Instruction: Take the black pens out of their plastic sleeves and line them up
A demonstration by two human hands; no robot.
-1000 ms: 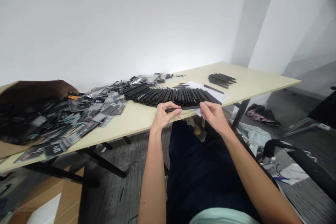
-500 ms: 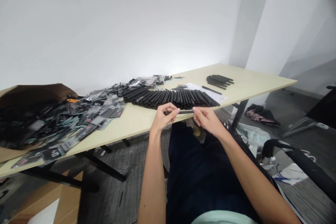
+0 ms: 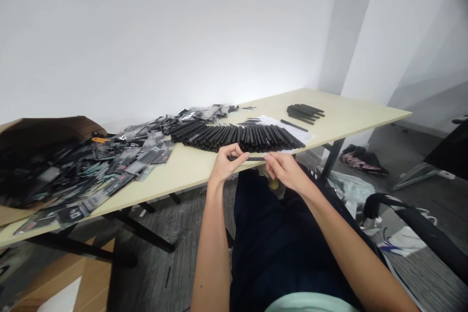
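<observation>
A slim black pen-like stick (image 3: 256, 159) is held level between both hands at the table's near edge. My left hand (image 3: 227, 162) is closed around its left end, thumb laid along it. The fingertips of my right hand (image 3: 283, 167) pinch its right end; whether that end is a cap cannot be made out. Right behind my hands lies a long, fanned heap of similar black sticks (image 3: 237, 137), packed side by side.
The pale yellow table (image 3: 351, 112) carries a smaller group of black sticks (image 3: 305, 112) and a white paper sheet (image 3: 272, 122). To the left, printed plastic packets (image 3: 124, 158) spill from a cardboard box (image 3: 62, 124). A black chair armrest (image 3: 420, 224) is at right.
My right hand has shifted slightly left, towards my left hand, so less of the stick shows between them. The left hand has hardly moved.
</observation>
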